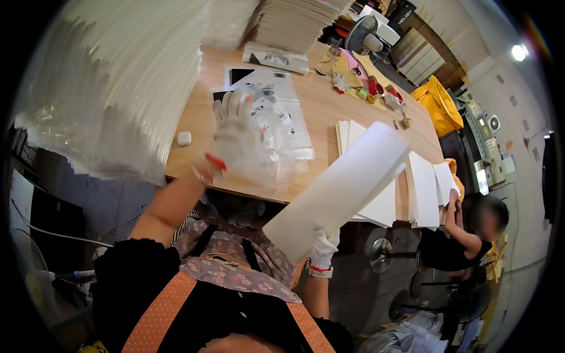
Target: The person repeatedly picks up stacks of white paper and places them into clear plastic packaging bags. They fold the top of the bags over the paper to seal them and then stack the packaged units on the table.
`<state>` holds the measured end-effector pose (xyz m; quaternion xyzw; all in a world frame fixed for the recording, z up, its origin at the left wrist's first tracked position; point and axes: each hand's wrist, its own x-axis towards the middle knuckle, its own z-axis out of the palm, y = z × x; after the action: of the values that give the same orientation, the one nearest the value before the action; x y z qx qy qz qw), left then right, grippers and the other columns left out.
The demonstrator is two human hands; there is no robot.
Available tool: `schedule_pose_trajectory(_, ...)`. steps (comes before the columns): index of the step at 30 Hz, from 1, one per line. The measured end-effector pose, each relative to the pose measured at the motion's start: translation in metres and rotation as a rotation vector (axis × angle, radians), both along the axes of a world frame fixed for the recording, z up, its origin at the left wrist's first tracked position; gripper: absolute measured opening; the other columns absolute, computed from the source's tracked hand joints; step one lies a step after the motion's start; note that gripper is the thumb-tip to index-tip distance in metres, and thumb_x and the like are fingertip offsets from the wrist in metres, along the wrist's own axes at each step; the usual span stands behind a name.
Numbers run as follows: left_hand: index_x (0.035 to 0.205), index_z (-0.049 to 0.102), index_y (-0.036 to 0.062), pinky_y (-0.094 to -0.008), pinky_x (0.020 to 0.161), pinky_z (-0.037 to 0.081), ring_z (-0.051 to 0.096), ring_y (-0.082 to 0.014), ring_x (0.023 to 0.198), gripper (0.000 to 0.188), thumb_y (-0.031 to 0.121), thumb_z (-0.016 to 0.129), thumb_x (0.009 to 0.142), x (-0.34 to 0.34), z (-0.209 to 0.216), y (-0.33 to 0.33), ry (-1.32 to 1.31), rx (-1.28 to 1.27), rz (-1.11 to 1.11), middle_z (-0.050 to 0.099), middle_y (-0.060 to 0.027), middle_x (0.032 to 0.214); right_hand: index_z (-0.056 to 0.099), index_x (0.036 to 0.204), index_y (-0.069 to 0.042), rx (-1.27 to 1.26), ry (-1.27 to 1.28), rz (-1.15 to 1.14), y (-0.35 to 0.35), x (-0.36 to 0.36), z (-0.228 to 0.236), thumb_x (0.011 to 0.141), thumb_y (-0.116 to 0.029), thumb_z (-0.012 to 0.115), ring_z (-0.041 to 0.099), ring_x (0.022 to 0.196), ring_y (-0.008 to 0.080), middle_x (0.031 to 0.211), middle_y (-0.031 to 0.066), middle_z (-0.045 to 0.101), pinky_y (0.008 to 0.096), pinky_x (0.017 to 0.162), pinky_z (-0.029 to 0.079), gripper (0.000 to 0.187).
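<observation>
My left hand (pixel 236 126), in a white knit glove with a red cuff, is over a spread of clear plastic bags (pixel 297 126) with black print. Its fingers are stretched out, slightly smeared by motion, and a loose clear bag (pixel 265 170) lies beneath its palm near the table's front edge. In my right hand (pixel 323 248), also gloved, is a long white sheet (pixel 344 185), gripped by its lower edge and tilted up over the table's front. The sheet bends slightly and looks folded along its right side.
Tall stacks of translucent sheets (pixel 118 88) crowd the left. White sheets (pixel 376 206) lie in piles to the right, where a co-worker (pixel 468 232) handles some. A small white case (pixel 184 139), a glass (pixel 329 57), tape rolls (pixel 375 87) and a fan (pixel 362 35) are also around.
</observation>
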<state>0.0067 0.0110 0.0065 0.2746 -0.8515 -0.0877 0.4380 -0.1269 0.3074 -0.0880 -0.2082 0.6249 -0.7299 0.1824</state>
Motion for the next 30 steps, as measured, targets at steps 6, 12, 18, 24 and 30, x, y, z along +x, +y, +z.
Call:
schedule_pose_trajectory(6, 0.117, 0.055, -0.0012, -0.0189, 0.07, 0.045, 0.058, -0.0065, 0.085, 0.037, 0.022, 0.062, 0.089, -0.009, 0.002, -0.07, 0.347, 1.254, -0.811, 0.065, -0.0044, 0.099, 0.06, 0.112, -0.004, 0.421, 0.888, 0.086, 0.011, -0.015, 0.043, 0.08, 0.003, 0.06, 0.066, 0.075, 0.0197, 0.098, 0.009, 0.067, 0.0293, 0.065, 0.053, 0.033)
schedule_pose_trajectory(12, 0.117, 0.058, 0.0066, -0.0315, 0.079, 0.049, 0.06, -0.0216, 0.089, 0.033, 0.017, 0.058, 0.086, -0.045, -0.029, 0.025, 0.011, 0.141, -0.494, 0.066, -0.008, 0.095, 0.061, 0.113, -0.012, 1.04, 1.055, 0.471, -0.045, -0.013, 0.044, 0.08, -0.025, 0.059, 0.064, 0.087, 0.0307, 0.1, 0.0077, 0.066, 0.0432, 0.072, 0.051, 0.035)
schedule_pose_trajectory(18, 0.112, 0.058, 0.0058, -0.0372, 0.075, 0.051, 0.061, -0.0288, 0.087, 0.036, 0.01, 0.059, 0.077, -0.046, -0.082, 0.068, -0.137, 0.488, -0.625, 0.06, -0.0131, 0.091, 0.052, 0.117, -0.002, 0.873, 0.784, 0.266, -0.086, -0.042, 0.007, 0.081, -0.029, 0.063, 0.059, 0.1, 0.0331, 0.114, 0.0161, 0.057, 0.0407, 0.082, 0.048, 0.046)
schedule_pose_trajectory(24, 0.119, 0.054, 0.0071, -0.0355, 0.075, 0.051, 0.059, -0.0278, 0.089, 0.04, 0.006, 0.059, 0.08, 0.019, -0.135, 0.041, -0.391, 0.129, -0.553, 0.058, -0.0133, 0.105, 0.043, 0.13, -0.009, 1.027, 0.663, 0.078, -0.153, -0.05, -0.049, 0.087, -0.038, 0.057, 0.059, 0.099, 0.0406, 0.109, 0.0228, 0.061, 0.0454, 0.083, 0.048, 0.053)
schedule_pose_trajectory(30, 0.123, 0.046, 0.0034, -0.0249, 0.082, 0.046, 0.048, -0.0149, 0.11, 0.039, 0.0, 0.043, 0.084, 0.051, -0.179, -0.036, 0.175, 0.578, -0.052, 0.051, -0.0088, 0.118, 0.021, 0.145, -0.012, 1.04, 0.551, 0.278, -0.145, -0.081, -0.064, 0.089, -0.03, 0.055, 0.062, 0.09, 0.0411, 0.097, 0.0201, 0.066, 0.0468, 0.072, 0.05, 0.067)
